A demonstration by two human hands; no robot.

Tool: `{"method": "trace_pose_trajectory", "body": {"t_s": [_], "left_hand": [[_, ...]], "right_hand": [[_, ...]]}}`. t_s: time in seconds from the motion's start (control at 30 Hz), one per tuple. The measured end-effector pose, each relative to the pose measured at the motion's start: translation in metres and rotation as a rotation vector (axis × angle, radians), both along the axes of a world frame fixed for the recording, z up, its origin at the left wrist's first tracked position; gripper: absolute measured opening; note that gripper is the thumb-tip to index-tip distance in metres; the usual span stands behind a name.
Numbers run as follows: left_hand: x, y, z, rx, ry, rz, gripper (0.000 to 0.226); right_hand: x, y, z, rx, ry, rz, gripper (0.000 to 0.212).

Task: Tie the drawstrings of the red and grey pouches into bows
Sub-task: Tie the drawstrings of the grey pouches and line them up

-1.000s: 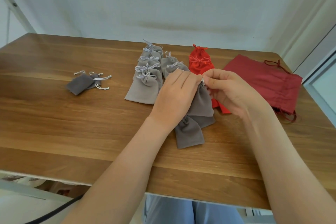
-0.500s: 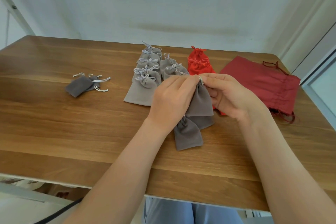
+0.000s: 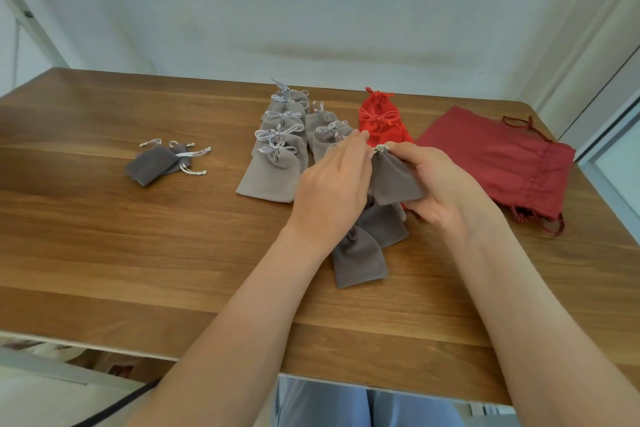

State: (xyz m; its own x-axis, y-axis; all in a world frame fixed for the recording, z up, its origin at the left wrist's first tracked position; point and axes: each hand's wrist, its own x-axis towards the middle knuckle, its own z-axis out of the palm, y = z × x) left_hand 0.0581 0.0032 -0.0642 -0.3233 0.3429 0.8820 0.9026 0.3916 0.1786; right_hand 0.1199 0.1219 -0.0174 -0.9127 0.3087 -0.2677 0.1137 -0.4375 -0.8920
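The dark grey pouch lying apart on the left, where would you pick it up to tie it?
Take the dark grey pouch by its neck at the right end, from above: its mouth points right and loose white cords trail out there.

table (image 3: 138,253): wood, brown grain running left to right; I see the near edge and both far corners.
wall (image 3: 311,10): pale, plain, behind the table; a faint dark smear runs across it low down.
big bag (image 3: 502,163): dark red cloth, lying flat on the table's right side near the far corner; dark red cords trail from its far and near ends.
bar (image 3: 41,35): white, slanted, upper left, one dark spot on it.
frame (image 3: 602,135): white, beyond the table's right edge.
cable (image 3: 114,406): black, below the near edge, left.
trousers (image 3: 329,406): blue, under the near edge.
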Motion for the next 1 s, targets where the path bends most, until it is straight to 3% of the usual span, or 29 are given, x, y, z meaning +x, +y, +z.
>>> {"method": "trace_pose_trajectory", "body": {"t_s": [0.17, 0.27, 0.37, 0.5, 0.63, 0.77, 1.0], "left_hand": [[0.003, -0.009, 0.009, -0.007, -0.141, -0.064, 0.015], [0.007, -0.014, 0.017, -0.005, -0.278, -0.038, 0.019], [0.011, -0.016, 0.028, -0.026, -0.411, -0.067, 0.012], [0.015, -0.023, 0.047, 0.001, -0.623, -0.172, 0.009], [0.018, -0.041, 0.057, 0.059, -0.813, -0.252, 0.013], [0.019, -0.065, 0.057, 0.02, -0.872, -0.146, 0.026], [0.004, -0.1, 0.034, -0.224, -0.927, 0.121, 0.018]], "right_hand": [[0.0, 0.002, -0.001, 0.167, 0.081, -0.022, 0.018], [0.007, 0.0, 0.002, 0.333, 0.097, 0.08, 0.016], [0.013, -0.005, 0.005, 0.556, 0.052, 0.216, 0.033], [0.017, -0.008, 0.022, 0.742, 0.076, 0.204, 0.027], [0.023, -0.012, 0.032, 0.764, 0.044, 0.225, 0.032], [0.028, -0.03, 0.033, 0.761, -0.04, 0.312, 0.048], [0.034, -0.076, 0.019, 0.946, -0.102, 0.58, 0.041]]}}
